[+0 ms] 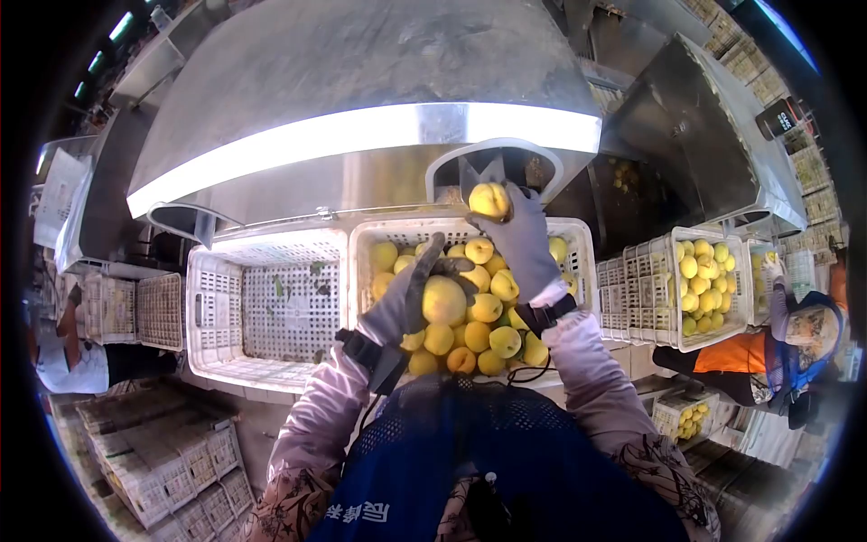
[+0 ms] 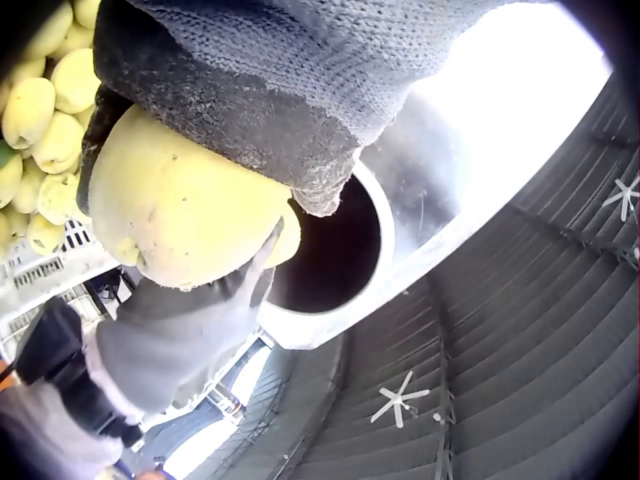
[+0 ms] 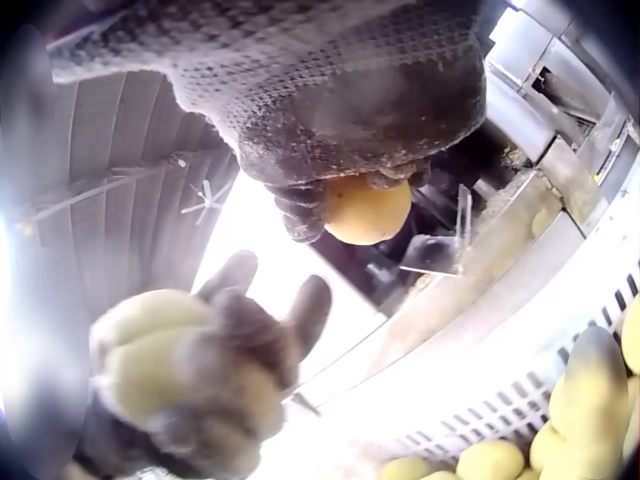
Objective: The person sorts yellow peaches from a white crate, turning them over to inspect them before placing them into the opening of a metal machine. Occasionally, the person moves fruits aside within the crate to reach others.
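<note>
Peach (image 1: 489, 200), gripped by the right hand (image 1: 528, 237), lay near the curved metal rim (image 1: 497, 143); left hand (image 1: 405, 296), farther back, gripped yellow fruit (image 1: 444, 302).

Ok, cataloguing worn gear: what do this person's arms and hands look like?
The left hand and right hand wear grey knit gloves with darker, coated-looking areas. Black straps circle the wrists, with thin black cables below. The sleeves are pale pinkish, with a dark floral print higher up.

head faces down; close wrist views share fruit (image 2: 180, 205) and roof (image 2: 520, 310).
</note>
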Demonstrator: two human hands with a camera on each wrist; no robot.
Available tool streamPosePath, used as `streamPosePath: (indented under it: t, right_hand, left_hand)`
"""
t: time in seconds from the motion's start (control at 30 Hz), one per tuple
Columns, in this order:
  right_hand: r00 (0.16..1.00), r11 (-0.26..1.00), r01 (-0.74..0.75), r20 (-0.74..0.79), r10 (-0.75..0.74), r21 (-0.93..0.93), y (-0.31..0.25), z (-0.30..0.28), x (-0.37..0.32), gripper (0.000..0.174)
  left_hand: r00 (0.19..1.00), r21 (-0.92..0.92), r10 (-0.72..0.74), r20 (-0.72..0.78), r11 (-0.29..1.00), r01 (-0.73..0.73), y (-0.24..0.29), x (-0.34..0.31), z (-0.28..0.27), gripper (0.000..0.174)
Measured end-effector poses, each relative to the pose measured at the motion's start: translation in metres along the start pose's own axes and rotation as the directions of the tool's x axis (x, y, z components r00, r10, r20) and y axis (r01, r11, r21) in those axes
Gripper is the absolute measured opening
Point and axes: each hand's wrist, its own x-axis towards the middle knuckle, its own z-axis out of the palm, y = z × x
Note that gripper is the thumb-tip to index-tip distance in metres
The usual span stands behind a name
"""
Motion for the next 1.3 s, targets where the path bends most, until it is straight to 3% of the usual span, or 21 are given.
streamPosePath:
  t: [0.07, 0.1, 0.27, 0.3, 0.37, 0.43, 0.47, 0.5, 0.57, 0.7, 0.77, 0.83, 0.9, 0.97, 1.0, 1.03, 1.1, 1.13, 1.17, 1.23, 1.3]
  right_hand:
    - [1.000, 0.998, -0.003, 0.022, 0.005, -0.069, 0.012, 0.013, 0.019, 0.063]
    - [0.999, 0.994, -0.033, -0.009, 0.033, -0.103, 0.013, 0.020, 0.028, 0.063]
    - [0.990, 0.999, 0.024, -0.136, -0.031, -0.048, 0.004, 0.028, 0.068, 0.057]
    - [0.959, 0.960, -0.277, 0.053, 0.279, -0.044, -0.028, 0.003, 0.073, 0.053]
    - [0.980, 0.966, -0.197, -0.043, 0.192, -0.169, -0.008, -0.003, 0.076, 0.049]
    - [0.996, 0.945, -0.080, 0.072, 0.060, 0.316, -0.003, -0.022, 0.057, 0.054]
    - [0.962, 0.814, -0.272, 0.174, 0.211, 0.514, -0.023, -0.031, 0.034, 0.070]
    - [0.928, 0.886, -0.353, 0.234, 0.290, 0.301, -0.046, -0.041, 0.010, 0.086]
    - [0.800, 0.853, -0.476, 0.508, 0.319, 0.214, -0.058, -0.048, -0.026, 0.082]
    - [0.911, 0.978, -0.100, 0.413, 0.015, 0.184, -0.042, -0.030, -0.072, 0.085]
    - [0.960, 0.997, 0.071, 0.271, -0.066, -0.009, -0.048, -0.029, -0.076, 0.085]
    - [0.991, 0.998, 0.041, 0.130, -0.036, -0.038, -0.059, -0.031, -0.083, 0.081]
    - [0.911, 0.925, -0.373, 0.219, 0.349, 0.078, -0.070, -0.039, -0.079, 0.074]
    - [0.859, 0.845, -0.460, 0.379, 0.346, 0.272, -0.051, -0.033, -0.081, 0.067]
    - [0.856, 0.712, -0.498, 0.415, 0.309, 0.495, -0.050, -0.029, -0.083, 0.067]
    - [0.857, 0.526, -0.512, 0.442, 0.263, 0.679, -0.050, -0.025, -0.083, 0.067]
    - [0.909, 0.564, -0.410, 0.373, 0.187, 0.716, -0.056, -0.028, -0.075, 0.074]
    - [0.930, 0.735, -0.335, 0.333, 0.157, 0.589, -0.054, -0.031, -0.071, 0.075]
    - [0.947, 0.868, -0.246, 0.300, 0.119, 0.432, -0.051, -0.032, -0.067, 0.077]
    - [0.978, 0.945, -0.029, 0.207, -0.041, 0.326, -0.038, -0.025, -0.055, 0.083]
    - [0.999, 0.931, 0.000, 0.044, -0.017, 0.364, -0.028, -0.011, -0.036, 0.078]
  left_hand:
    - [0.970, 0.329, 0.223, 0.099, 0.913, -0.243, -0.022, -0.023, -0.014, 0.076]
    - [0.964, 0.282, 0.263, 0.048, 0.922, -0.265, -0.022, -0.032, -0.008, 0.063]
    - [0.985, 0.023, 0.143, 0.091, 0.989, -0.146, -0.026, -0.050, -0.007, 0.079]
    - [0.987, 0.021, 0.136, 0.085, 0.990, -0.138, -0.023, -0.049, -0.006, 0.079]
    - [0.999, 0.083, 0.049, -0.024, 0.995, -0.046, -0.011, -0.041, -0.001, 0.085]
    - [0.983, 0.478, 0.153, -0.097, 0.874, -0.089, -0.006, -0.030, -0.004, 0.077]
    - [0.906, 0.839, 0.414, 0.092, 0.458, -0.295, 0.028, -0.016, -0.003, 0.061]
    - [0.933, 0.686, 0.351, -0.079, 0.698, -0.204, 0.044, -0.015, 0.006, 0.049]
    - [0.954, 0.696, 0.294, -0.052, 0.696, -0.177, 0.034, -0.009, 0.002, 0.048]
    - [0.947, 0.752, 0.314, 0.064, 0.608, -0.253, 0.017, 0.002, -0.004, 0.051]
    - [0.877, 0.689, 0.473, 0.080, 0.609, -0.392, 0.014, 0.008, 0.002, 0.036]
    - [0.928, 0.605, 0.372, 0.029, 0.732, -0.313, 0.023, 0.004, 0.005, 0.041]
    - [0.991, 0.393, 0.122, -0.047, 0.915, -0.094, 0.038, 0.000, 0.012, 0.052]
    - [0.967, 0.326, 0.253, -0.016, 0.916, -0.234, 0.034, 0.002, 0.016, 0.048]
    - [0.992, -0.202, 0.113, -0.057, 0.972, -0.122, 0.030, 0.004, 0.020, 0.047]
    - [0.999, -0.673, -0.034, -0.017, 0.739, 0.013, 0.027, 0.005, 0.023, 0.048]
    - [0.992, -0.703, -0.116, -0.044, 0.709, 0.052, 0.036, 0.005, 0.023, 0.054]
    - [0.997, -0.250, -0.040, -0.068, 0.968, 0.022, 0.026, 0.002, 0.010, 0.054]
    - [0.998, 0.271, 0.036, -0.053, 0.962, -0.020, 0.020, 0.001, 0.003, 0.055]
    - [0.976, 0.233, 0.206, -0.073, 0.955, -0.184, 0.052, 0.009, 0.023, 0.054]
    - [0.996, -0.570, -0.086, -0.030, 0.820, 0.054, 0.028, 0.015, 0.013, 0.054]
